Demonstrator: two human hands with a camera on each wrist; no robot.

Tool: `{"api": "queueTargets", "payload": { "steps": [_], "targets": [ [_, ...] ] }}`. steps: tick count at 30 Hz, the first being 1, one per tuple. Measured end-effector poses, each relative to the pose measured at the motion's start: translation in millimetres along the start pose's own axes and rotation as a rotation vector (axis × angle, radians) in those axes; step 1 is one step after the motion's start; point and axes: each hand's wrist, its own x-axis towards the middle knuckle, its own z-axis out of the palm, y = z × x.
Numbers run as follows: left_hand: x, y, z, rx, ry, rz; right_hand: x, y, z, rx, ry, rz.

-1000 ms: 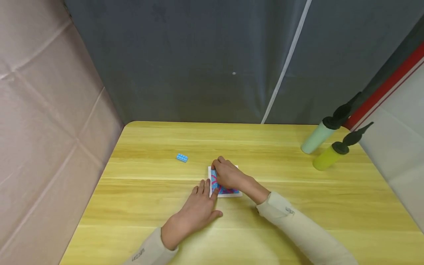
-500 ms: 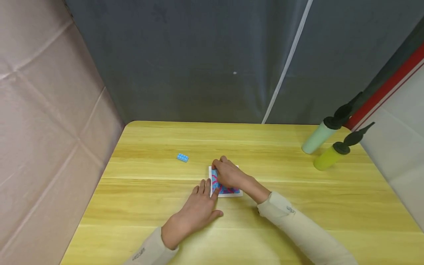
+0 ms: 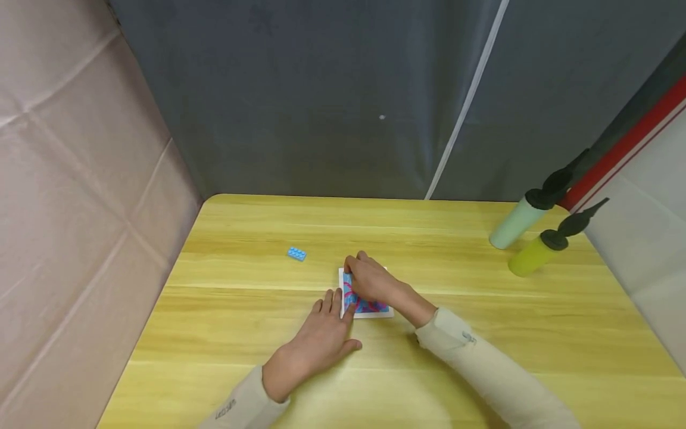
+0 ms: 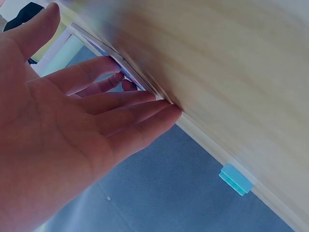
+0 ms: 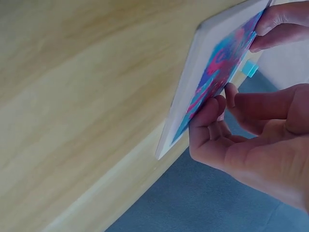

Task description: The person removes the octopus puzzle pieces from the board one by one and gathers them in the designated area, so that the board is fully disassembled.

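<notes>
A flat square panel (image 3: 365, 312) with a white border and a blue and pink picture lies on the table, its near edge toward the person. My left hand (image 3: 319, 338) rests at its left side, fingers straight and spread, the index fingertip on the near left corner. Over the panel is my right hand (image 3: 371, 281), its fingers curled and the tips at the picture near the far left corner. In the right wrist view the curled fingers (image 5: 208, 113) meet the panel's far side; I cannot tell whether something small is pinched between them.
A blue toy brick (image 3: 297, 254) lies on the wooden table (image 3: 241, 226), left of and beyond the panel. At the back right are a pale green hand pump (image 3: 515, 225) and a yellow-green hand pump (image 3: 530, 258), both with black tops. A dark curtain (image 3: 321, 107) hangs behind the table.
</notes>
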Motion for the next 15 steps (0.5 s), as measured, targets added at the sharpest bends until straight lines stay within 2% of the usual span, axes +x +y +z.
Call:
{"api": "queueTargets", "payload": {
  "steps": [15],
  "targets": [
    [0.5,0.0,-3.0,-0.009,-0.018,-0.009,5.9,-1.5,-2.6,0.016,0.008,0.059]
  ]
}}
